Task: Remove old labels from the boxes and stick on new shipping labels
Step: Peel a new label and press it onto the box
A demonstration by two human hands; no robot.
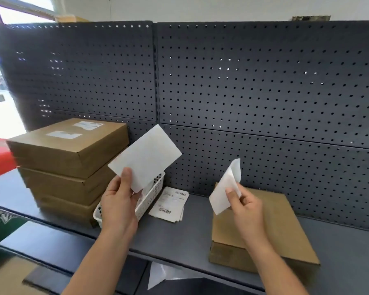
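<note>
"Boxes: were they all done?" asked the first.

"No. The stack of boxes (66,167) on the left had two white labels (88,125) on its top box. I think those were old ones, not peeled off yet. The single box (275,220) on the right had a bare brown top, with no label that I could see."

"And the new ones?"

"A pile of printed labels (170,206) lay on the shelf (179,237), between the white basket (149,196) and the single box. So most of the job looked left to do."

"What did the hands hold?"

"The left hand (117,201) pinched a flat white sheet (145,156) by its low corner, thumb in front and fingers behind. The right hand (243,207) pinched a curled white sheet (226,188) between thumb and fingers. That sheet was over the single box, held up off it as far as I could see."

"Which one was the sticker?"

"I could not tell, because both looked blank. My guess was a new label and its backing paper."
</note>
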